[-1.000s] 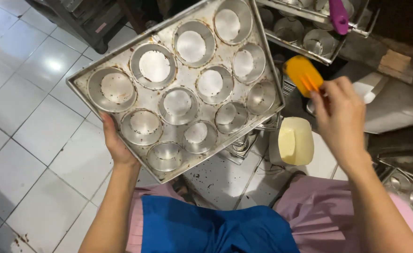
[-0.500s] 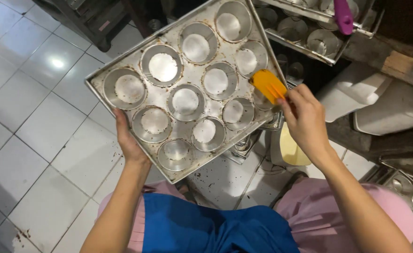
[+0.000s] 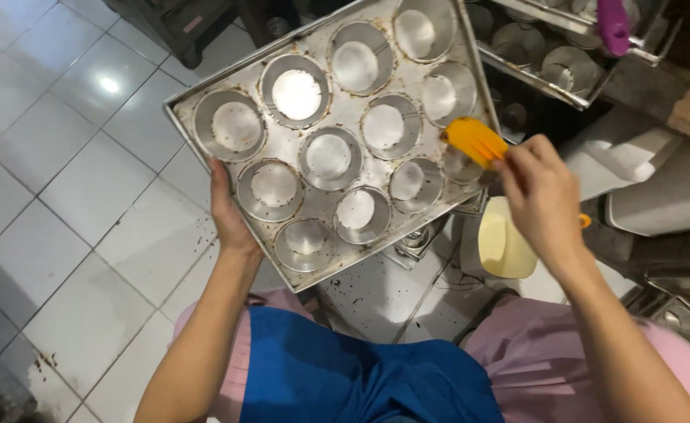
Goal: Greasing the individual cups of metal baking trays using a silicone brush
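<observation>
My left hand (image 3: 229, 213) grips the near edge of a metal muffin tray (image 3: 204, 111) with several round cups, holding it tilted above my lap. In my right hand (image 3: 541, 196) is an orange silicone brush (image 3: 474, 139), its bristles touching the tray's right edge beside a cup. Just below the tray stands a white container of pale yellow fat (image 3: 504, 239).
White floor tiles (image 3: 63, 196) spread out to the left. More metal baking trays with cups (image 3: 549, 55) lie at the top right, a purple tool (image 3: 614, 23) on them. Grey trays (image 3: 666, 204) sit to the right. I sit in a blue apron (image 3: 345, 368).
My right hand carried the orange brush from beside the fat container over to the tray's right edge. The tray shifted slightly in my left hand.
</observation>
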